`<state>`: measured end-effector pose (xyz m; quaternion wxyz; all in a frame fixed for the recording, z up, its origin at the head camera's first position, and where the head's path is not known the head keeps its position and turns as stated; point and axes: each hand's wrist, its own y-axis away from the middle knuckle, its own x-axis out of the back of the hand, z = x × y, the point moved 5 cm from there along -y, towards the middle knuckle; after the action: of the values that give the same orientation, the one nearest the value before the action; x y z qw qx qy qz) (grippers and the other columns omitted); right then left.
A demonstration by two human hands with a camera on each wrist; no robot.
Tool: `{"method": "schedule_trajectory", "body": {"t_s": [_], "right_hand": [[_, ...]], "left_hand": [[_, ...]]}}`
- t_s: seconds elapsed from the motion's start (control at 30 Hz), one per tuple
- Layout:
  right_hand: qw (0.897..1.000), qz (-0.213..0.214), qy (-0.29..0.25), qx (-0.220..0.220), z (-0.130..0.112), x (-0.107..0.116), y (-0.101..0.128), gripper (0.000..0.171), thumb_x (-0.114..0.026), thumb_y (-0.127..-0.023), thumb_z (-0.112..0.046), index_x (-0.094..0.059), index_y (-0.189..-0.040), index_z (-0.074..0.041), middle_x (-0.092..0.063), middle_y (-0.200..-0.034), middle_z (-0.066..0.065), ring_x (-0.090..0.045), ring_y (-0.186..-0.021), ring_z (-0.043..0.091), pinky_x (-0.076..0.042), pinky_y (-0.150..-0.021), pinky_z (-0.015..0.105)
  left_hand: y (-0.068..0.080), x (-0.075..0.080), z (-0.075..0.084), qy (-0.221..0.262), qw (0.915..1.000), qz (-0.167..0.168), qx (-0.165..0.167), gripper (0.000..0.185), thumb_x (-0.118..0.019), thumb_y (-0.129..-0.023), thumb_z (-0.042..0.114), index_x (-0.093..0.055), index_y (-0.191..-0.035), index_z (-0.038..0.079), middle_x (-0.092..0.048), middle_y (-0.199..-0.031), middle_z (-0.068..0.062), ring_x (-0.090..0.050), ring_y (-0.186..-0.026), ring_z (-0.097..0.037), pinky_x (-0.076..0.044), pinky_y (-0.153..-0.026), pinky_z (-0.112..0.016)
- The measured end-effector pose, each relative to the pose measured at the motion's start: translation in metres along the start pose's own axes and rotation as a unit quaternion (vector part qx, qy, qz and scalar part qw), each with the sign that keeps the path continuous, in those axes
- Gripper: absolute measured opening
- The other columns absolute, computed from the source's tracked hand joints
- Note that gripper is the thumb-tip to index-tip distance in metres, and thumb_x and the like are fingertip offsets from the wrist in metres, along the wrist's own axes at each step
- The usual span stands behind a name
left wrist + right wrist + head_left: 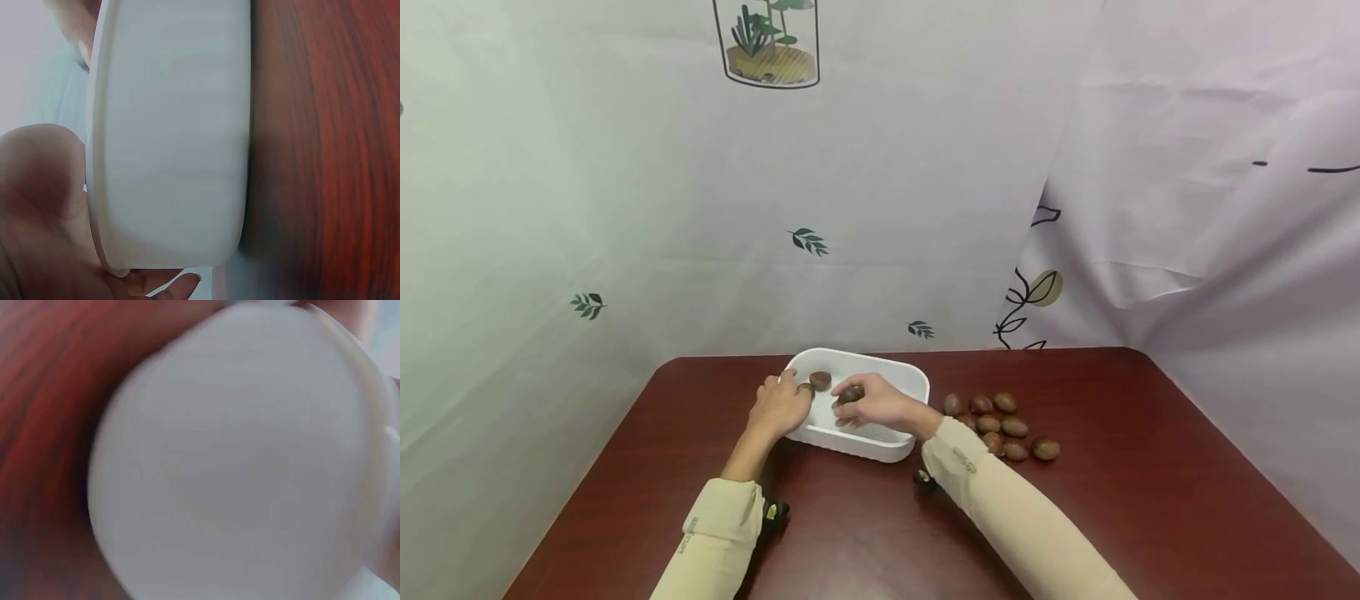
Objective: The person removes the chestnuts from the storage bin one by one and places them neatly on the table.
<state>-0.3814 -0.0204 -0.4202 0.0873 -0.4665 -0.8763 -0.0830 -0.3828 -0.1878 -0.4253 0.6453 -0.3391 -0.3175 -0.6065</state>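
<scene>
Printed cloth hangs behind a dark red table (1112, 500), and near its back edge sits a white tub (891, 443). Both hands meet over that tub. The right hand (880, 406) reaches in from the right side, fingers curled round a brown nut (851, 394) held just above the tub's floor — the nut lies at the fingertips, toward the left hand, its long axis running roughly left to right. A second nut (820, 380) rests inside the tub, just behind and left of the held one. The left hand (780, 407) is at the tub's left rim; the left wrist view shows the tub's wall (175, 137) right against the palm (44, 206), though whether those fingers clamp the rim or only lean on it I cannot tell. A pile of nuts (1000, 425) lies on the table right of the tub, nearer the right arm.
</scene>
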Motion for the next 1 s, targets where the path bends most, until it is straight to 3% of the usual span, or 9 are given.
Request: {"method": "schedule_trajectory", "body": {"t_s": [0.17,0.3,0.4,0.57,0.77,0.9,1.0], "right_hand": [[1.000,0.006,-0.006,0.011,-0.009,0.036,0.030,0.032,-0.064,-0.095,-0.005,-0.058,-0.124,0.007,-0.069,-0.103,0.022,-0.069,-0.075,0.018,-0.056,-0.066,0.030],[0.999,0.023,0.027,0.022,-0.010,0.063,0.057,0.033,-0.061,-0.099,-0.019,-0.059,-0.122,0.003,-0.070,-0.089,0.015,-0.061,-0.061,0.016,-0.050,-0.054,0.028],[0.998,0.053,0.035,0.018,-0.006,0.083,0.080,0.039,-0.060,-0.100,-0.030,-0.058,-0.122,0.002,-0.062,-0.075,0.010,-0.048,-0.050,0.015,-0.041,-0.046,0.027],[0.992,0.115,0.049,0.015,0.005,0.117,0.112,0.041,-0.056,-0.101,-0.039,-0.061,-0.117,-0.001,-0.048,-0.068,0.007,-0.036,-0.048,0.013,-0.033,-0.046,0.027],[0.984,0.142,0.111,0.017,0.026,0.152,0.148,0.043,-0.050,-0.105,-0.026,-0.051,-0.135,0.004,-0.060,-0.080,0.014,-0.046,-0.054,0.013,-0.041,-0.048,0.028],[0.980,0.147,0.130,0.017,0.038,0.171,0.167,0.050,-0.056,-0.102,-0.016,-0.042,-0.143,0.010,-0.064,-0.099,0.024,-0.057,-0.067,0.015,-0.049,-0.054,0.030],[0.979,0.154,0.134,0.017,0.043,0.182,0.179,0.052,-0.057,-0.101,-0.010,-0.038,-0.144,0.012,-0.059,-0.116,0.032,-0.062,-0.074,0.017,-0.052,-0.058,0.032]], "left_hand": [[0.000,0.001,0.003,-0.004,0.9999,0.004,-0.011,0.055,-0.039,-0.099,0.025,-0.039,-0.145,-0.005,-0.037,-0.138,-0.037,-0.036,-0.128,-0.053,-0.035,-0.097,-0.067],[0.001,0.000,0.004,-0.006,0.9998,0.000,-0.017,0.055,-0.041,-0.099,0.025,-0.039,-0.145,-0.006,-0.037,-0.137,-0.038,-0.036,-0.127,-0.053,-0.035,-0.097,-0.067],[0.003,-0.001,0.004,-0.009,0.9998,-0.003,-0.020,0.056,-0.041,-0.099,0.025,-0.038,-0.145,-0.006,-0.037,-0.137,-0.038,-0.036,-0.127,-0.053,-0.036,-0.097,-0.067],[0.004,0.001,0.002,-0.016,0.9995,0.006,-0.025,0.056,-0.043,-0.097,0.023,-0.040,-0.143,-0.008,-0.039,-0.135,-0.039,-0.038,-0.125,-0.053,-0.036,-0.096,-0.066],[0.006,0.001,0.002,-0.016,0.9993,0.007,-0.034,0.055,-0.045,-0.096,0.022,-0.041,-0.141,-0.010,-0.040,-0.133,-0.039,-0.039,-0.122,-0.053,-0.037,-0.094,-0.065],[0.006,0.001,0.002,-0.019,0.9991,0.013,-0.035,0.055,-0.046,-0.094,0.021,-0.043,-0.140,-0.010,-0.041,-0.132,-0.038,-0.040,-0.121,-0.052,-0.038,-0.093,-0.065],[0.005,0.000,0.001,-0.022,0.9989,0.017,-0.037,0.055,-0.047,-0.094,0.021,-0.043,-0.139,-0.010,-0.042,-0.130,-0.038,-0.041,-0.120,-0.052,-0.039,-0.092,-0.065]]}}
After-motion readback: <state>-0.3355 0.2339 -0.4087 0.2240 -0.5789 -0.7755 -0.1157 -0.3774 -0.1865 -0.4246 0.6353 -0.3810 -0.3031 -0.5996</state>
